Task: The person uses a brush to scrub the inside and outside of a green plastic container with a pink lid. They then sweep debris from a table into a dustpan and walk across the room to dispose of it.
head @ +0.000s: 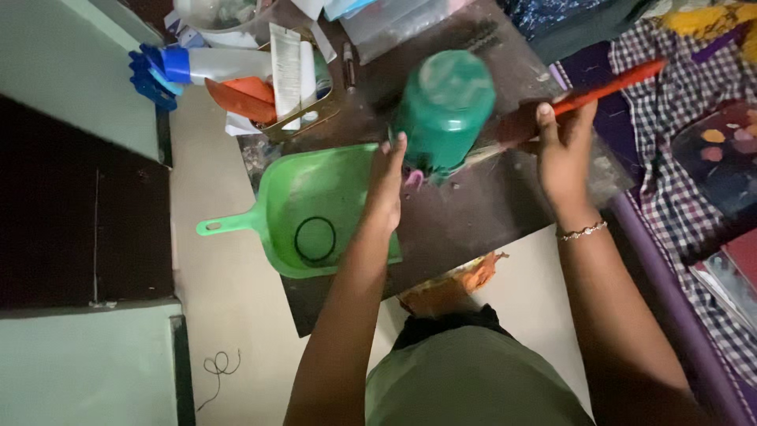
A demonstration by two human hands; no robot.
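Hands are seen from above, over a dark table (505, 213) that is crowded with things. The left hand (386, 185) is laid on the edge of a green dustpan (303, 201), with its fingers held together and its fingertips touching the side of a green cup (445, 106). The dustpan is likely pressed down this way so that it does not slide. It lies flat near the table's front left corner, and its handle sticks out over the floor. A black ring (315, 239) is seen inside it.

The green cup is set upside down in the middle of the table, between the two hands. It is blurred, so it cannot be told whether it rests on the table or is being tipped.

The right hand (564, 154) is wrapped tight around the red handle of a brush (607, 88). The handle points up and away to the right, and the brush end is aimed low toward the cup and the dustpan. It is held slanted like that so the low end can meet the table top. That end is blurry and may be bristles. A small pink thing (414, 178) lies just under the cup.

A spray bottle (213, 65) with a blue top is laid on its side at the far left. A checked cloth (678, 87) is spread at the right.
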